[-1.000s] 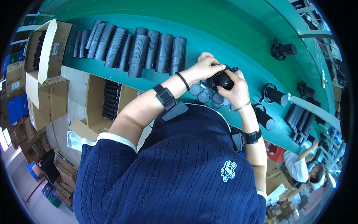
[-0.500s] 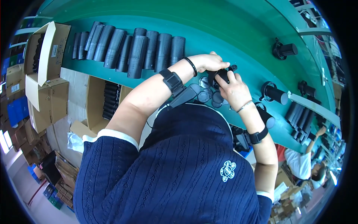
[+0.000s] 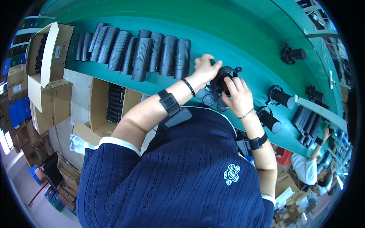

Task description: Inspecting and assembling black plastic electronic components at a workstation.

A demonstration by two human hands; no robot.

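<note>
Black ring part (image 3: 220, 80): glossy, rounded, with a small lug sticking out; it sits in front of me beyond the surface's near edge, between my two hands.
Change: half a second ago my left hand reached over this part; now it has drawn back leftward, and the ring's round mouth shows more plainly.
Right hand (image 3: 241, 99): clamped on the part's near right side, fingers bent over its rim.
Left hand (image 3: 206, 72): apart from the right, thumb beside the part's far left; I cannot tell whether it touches or pinches anything.
Discs (image 3: 208, 100): flat, round, greyish, clustered by the near edge below the part.
Tubes (image 3: 141, 59): dark, matte, finely perforated, rowed along the left half of the green surface (image 3: 201, 41), unmoved.
Ringed cylinders (image 3: 281, 97): smooth black barrels with round collars, spread towards the right end.
Lower carton (image 3: 97, 102): brown cardboard, flaps spread, dark ribbed cylinders (image 3: 114, 102) stacked inside.
Left carton (image 3: 57, 53): pale flap raised, black pieces (image 3: 42, 53) within, beside the surface's left end.
</note>
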